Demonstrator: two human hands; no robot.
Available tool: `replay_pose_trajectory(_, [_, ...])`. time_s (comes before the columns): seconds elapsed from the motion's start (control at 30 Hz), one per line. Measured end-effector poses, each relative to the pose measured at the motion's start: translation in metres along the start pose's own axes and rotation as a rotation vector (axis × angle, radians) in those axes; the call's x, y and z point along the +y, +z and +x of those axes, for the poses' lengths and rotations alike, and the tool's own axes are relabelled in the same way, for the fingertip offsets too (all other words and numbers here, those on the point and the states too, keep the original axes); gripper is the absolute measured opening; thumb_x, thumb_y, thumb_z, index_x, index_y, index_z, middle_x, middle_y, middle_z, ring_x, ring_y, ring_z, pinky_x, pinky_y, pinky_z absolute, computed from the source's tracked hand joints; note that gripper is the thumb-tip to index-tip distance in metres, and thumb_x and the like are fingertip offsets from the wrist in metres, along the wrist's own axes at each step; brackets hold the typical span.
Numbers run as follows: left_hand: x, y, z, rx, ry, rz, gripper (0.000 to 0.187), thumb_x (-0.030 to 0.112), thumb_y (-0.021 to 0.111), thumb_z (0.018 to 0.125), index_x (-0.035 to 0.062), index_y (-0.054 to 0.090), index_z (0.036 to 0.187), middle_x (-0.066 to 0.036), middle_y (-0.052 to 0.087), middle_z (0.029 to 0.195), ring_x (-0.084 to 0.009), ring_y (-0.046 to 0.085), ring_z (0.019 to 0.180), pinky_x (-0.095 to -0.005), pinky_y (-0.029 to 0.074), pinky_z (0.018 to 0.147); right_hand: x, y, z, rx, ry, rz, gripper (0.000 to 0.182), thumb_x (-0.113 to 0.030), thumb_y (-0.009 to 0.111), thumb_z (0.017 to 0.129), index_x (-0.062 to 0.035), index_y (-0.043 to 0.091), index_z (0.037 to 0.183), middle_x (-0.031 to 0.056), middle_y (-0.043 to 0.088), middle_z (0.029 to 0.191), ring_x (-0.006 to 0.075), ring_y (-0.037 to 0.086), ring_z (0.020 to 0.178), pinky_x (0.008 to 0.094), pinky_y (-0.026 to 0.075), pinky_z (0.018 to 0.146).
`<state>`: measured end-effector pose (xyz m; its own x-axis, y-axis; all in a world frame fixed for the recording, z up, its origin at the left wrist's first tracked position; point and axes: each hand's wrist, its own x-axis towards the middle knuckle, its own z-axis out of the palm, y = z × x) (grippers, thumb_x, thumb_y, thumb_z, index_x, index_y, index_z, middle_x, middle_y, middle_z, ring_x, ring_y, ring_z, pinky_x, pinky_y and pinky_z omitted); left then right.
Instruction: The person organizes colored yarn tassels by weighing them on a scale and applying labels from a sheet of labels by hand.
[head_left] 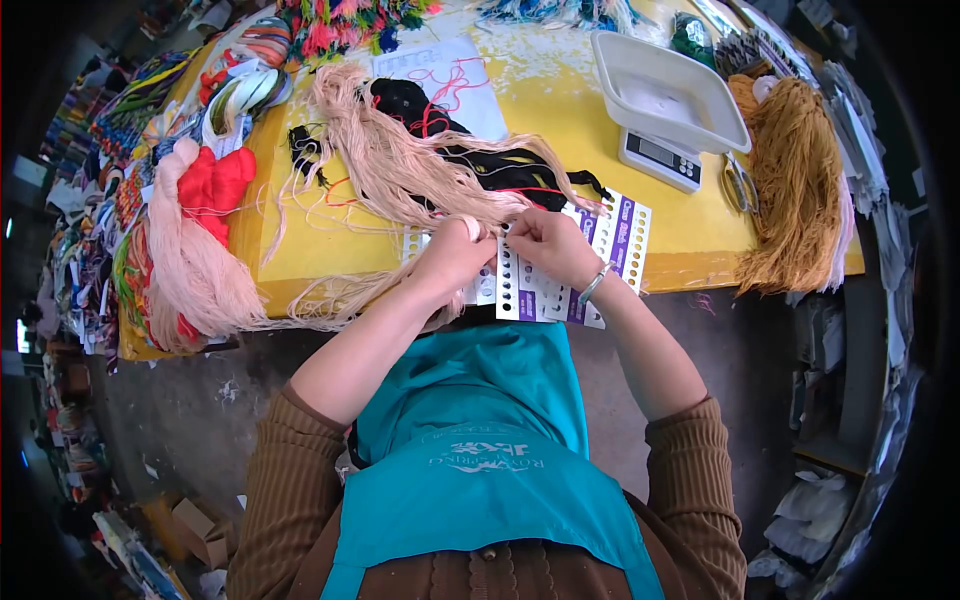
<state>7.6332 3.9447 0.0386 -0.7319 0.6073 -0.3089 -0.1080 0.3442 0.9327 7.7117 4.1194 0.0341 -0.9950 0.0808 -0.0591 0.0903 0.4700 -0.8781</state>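
My left hand (452, 252) pinches a strand end of the pale pink thread (400, 175) against the top edge of the punched card (545, 290), fingers closed on thread so it stays taut for the holes; my right hand (548, 245) is closed on the card's upper edge, holding it flat at the table (690, 235) edge, just in front of my apron (480, 420), so the holes face me; card has rows of coloured dots and purple printed strips, half overhanging the yellow top; pink thread bundle lies spread behind my hands, within reach, touching the black thread (480, 160) tangled beside it; a second pink hank with a red skein (215, 185) hangs off the left corner, parked aside; scale (665, 105) with white tray sits far right, near the orange yarn (795, 180), both well apart from my hands; bracelet on my right wrist.
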Motion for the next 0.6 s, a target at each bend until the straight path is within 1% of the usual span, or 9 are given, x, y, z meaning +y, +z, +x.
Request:
replay_pose_trajectory(0.03, [-0.009, -0.003, 0.003, 0.021, 0.120, 0.122, 0.012, 0.006, 0.058, 0.080, -0.0007, 0.065, 0.073, -0.007, 0.064, 0.063, -0.0144, 0.056, 0.051, -0.0306, 0.045, 0.049, 0.001, 0.001, 0.000, -0.001, 0.003, -0.001, 0.010, -0.009, 0.065, 0.084, -0.0006, 0.063, 0.088, 0.0005, 0.061, 0.069, 0.0058, 0.054, 0.062, 0.0231, 0.046, 0.057])
replay_pose_trajectory(0.17, [0.001, -0.017, -0.006, 0.086, 0.036, 0.077, 0.011, 0.009, 0.061, 0.081, 0.0004, 0.066, 0.074, -0.005, 0.061, 0.059, -0.0089, 0.052, 0.051, -0.0262, 0.039, 0.045, -0.004, 0.002, 0.000, 0.016, 0.006, -0.025, 0.015, -0.013, 0.068, 0.083, -0.0013, 0.062, 0.092, -0.0002, 0.058, 0.066, 0.0064, 0.053, 0.060, 0.0243, 0.044, 0.055])
replay_pose_trajectory(0.27, [0.020, -0.016, -0.020, -0.074, -0.134, -0.423, 0.014, 0.015, 0.064, 0.087, 0.0040, 0.065, 0.078, 0.001, 0.052, 0.055, -0.0035, 0.037, 0.043, -0.0213, 0.024, 0.039, -0.020, 0.001, -0.002, 0.024, 0.035, -0.151, 0.021, -0.016, 0.072, 0.082, -0.0019, 0.062, 0.093, 0.0005, 0.058, 0.066, 0.0080, 0.053, 0.059, 0.0255, 0.043, 0.054])
replay_pose_trajectory(0.3, [0.022, -0.015, -0.021, -0.073, -0.135, -0.424, 0.014, 0.015, 0.064, 0.087, 0.0040, 0.065, 0.078, 0.001, 0.052, 0.055, -0.0035, 0.037, 0.043, -0.0213, 0.024, 0.039, -0.023, 0.001, -0.002, 0.033, 0.053, -0.217, 0.023, -0.018, 0.074, 0.081, -0.0021, 0.062, 0.093, 0.0011, 0.058, 0.066, 0.0088, 0.053, 0.059, 0.0260, 0.043, 0.054])
replay_pose_trajectory(0.37, [0.025, -0.012, -0.020, -0.294, -0.187, -0.455, 0.013, 0.015, 0.064, 0.086, 0.0037, 0.065, 0.079, 0.001, 0.052, 0.055, -0.0030, 0.033, 0.040, -0.0209, 0.020, 0.037, -0.017, 0.005, 0.000, 0.043, 0.071, -0.266, 0.029, -0.024, 0.076, 0.081, -0.0025, 0.062, 0.095, 0.0021, 0.060, 0.068, 0.0098, 0.056, 0.061, 0.0263, 0.045, 0.056])
replay_pose_trajectory(0.4, [0.024, -0.011, -0.019, -0.263, -0.166, -0.421, 0.016, 0.017, 0.062, 0.087, 0.0024, 0.066, 0.082, 0.002, 0.049, 0.054, -0.0027, 0.030, 0.038, -0.0206, 0.017, 0.035, -0.008, 0.008, 0.002, 0.078, 0.061, -0.182, 0.031, -0.027, 0.076, 0.082, -0.0022, 0.062, 0.094, 0.0024, 0.061, 0.070, 0.0096, 0.057, 0.062, 0.0262, 0.046, 0.057])
replay_pose_trajectory(0.47, [0.021, -0.018, -0.012, -0.211, -0.158, -0.513, 0.021, 0.020, 0.060, 0.088, 0.0006, 0.066, 0.084, 0.003, 0.044, 0.051, -0.0022, 0.030, 0.038, -0.0205, 0.017, 0.035, -0.001, 0.009, 0.006, 0.125, 0.018, 0.007, 0.038, -0.036, 0.074, 0.084, -0.0013, 0.062, 0.093, 0.0042, 0.064, 0.075, 0.0094, 0.059, 0.066, 0.0259, 0.049, 0.061])
replay_pose_trajectory(0.5, [0.020, -0.019, -0.009, -0.199, -0.164, -0.506, 0.025, 0.020, 0.054, 0.092, -0.0017, 0.066, 0.092, 0.006, 0.040, 0.050, -0.0012, 0.027, 0.038, -0.0197, 0.018, 0.034, -0.001, 0.007, 0.005, 0.126, 0.019, 0.004, 0.038, -0.036, 0.074, 0.084, -0.0013, 0.062, 0.093, 0.0042, 0.064, 0.075, 0.0094, 0.059, 0.066, 0.0259, 0.049, 0.061])
replay_pose_trajectory(0.6, [0.026, -0.017, -0.010, -0.224, -0.187, -0.496, 0.024, 0.019, 0.054, 0.092, -0.0023, 0.066, 0.091, 0.007, 0.039, 0.050, -0.0010, 0.026, 0.037, -0.0196, 0.019, 0.034, -0.016, 0.002, 0.004, 0.073, 0.061, -0.048, 0.039, -0.037, 0.074, 0.085, -0.0004, 0.061, 0.093, 0.0046, 0.065, 0.077, 0.0090, 0.060, 0.068, 0.0252, 0.049, 0.062])
